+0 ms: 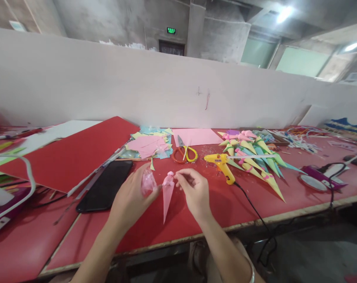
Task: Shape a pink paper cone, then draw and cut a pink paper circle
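Note:
A pink paper cone lies on the red table, its point toward the front edge. Soft pink clay sits at the cone's wide end, shaped in small lumps. My left hand is curled around a pink lump in clear plastic, just left of the cone. My right hand is on the other side, thumb and forefinger pinched close beside the clay on the cone. Whether anything tiny sits between those fingertips I cannot make out.
Behind lie scissors and pink paper pieces. A yellow glue gun with a black cord rests to the right, by several finished paper cones. A black phone and red board lie left.

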The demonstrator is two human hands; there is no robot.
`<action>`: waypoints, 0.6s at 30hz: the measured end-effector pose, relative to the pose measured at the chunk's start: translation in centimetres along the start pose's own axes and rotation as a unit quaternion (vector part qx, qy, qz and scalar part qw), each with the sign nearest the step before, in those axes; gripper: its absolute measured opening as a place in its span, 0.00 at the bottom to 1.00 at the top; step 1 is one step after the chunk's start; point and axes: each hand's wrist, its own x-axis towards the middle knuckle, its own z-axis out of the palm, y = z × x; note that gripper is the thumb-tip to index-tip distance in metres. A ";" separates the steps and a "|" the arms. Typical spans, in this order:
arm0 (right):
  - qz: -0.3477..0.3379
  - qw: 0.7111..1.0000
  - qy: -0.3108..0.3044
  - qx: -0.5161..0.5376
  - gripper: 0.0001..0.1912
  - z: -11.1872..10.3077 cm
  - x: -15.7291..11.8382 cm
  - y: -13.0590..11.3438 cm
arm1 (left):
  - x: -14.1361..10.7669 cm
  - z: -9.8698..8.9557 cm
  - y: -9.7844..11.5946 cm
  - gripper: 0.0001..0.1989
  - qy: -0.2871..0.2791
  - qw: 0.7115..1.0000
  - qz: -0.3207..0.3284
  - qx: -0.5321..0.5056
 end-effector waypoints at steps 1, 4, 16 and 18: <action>0.000 1.000 0.006 -0.004 0.06 -0.1 0.2 0.0 | -0.1 0.0 -0.1 0.25 0.002 1.000 -0.007 0.022; 0.023 0.999 0.021 0.037 0.07 -0.4 0.6 0.2 | -0.6 0.5 -0.5 0.26 -0.020 0.993 -0.024 0.116; 0.097 0.984 0.021 0.145 0.10 -0.2 0.9 0.6 | -0.5 0.4 0.7 0.15 -0.012 0.990 0.013 0.140; 0.098 0.984 0.019 0.148 0.10 -0.2 0.8 0.6 | -0.3 0.6 2.0 0.15 -0.029 0.993 0.006 0.110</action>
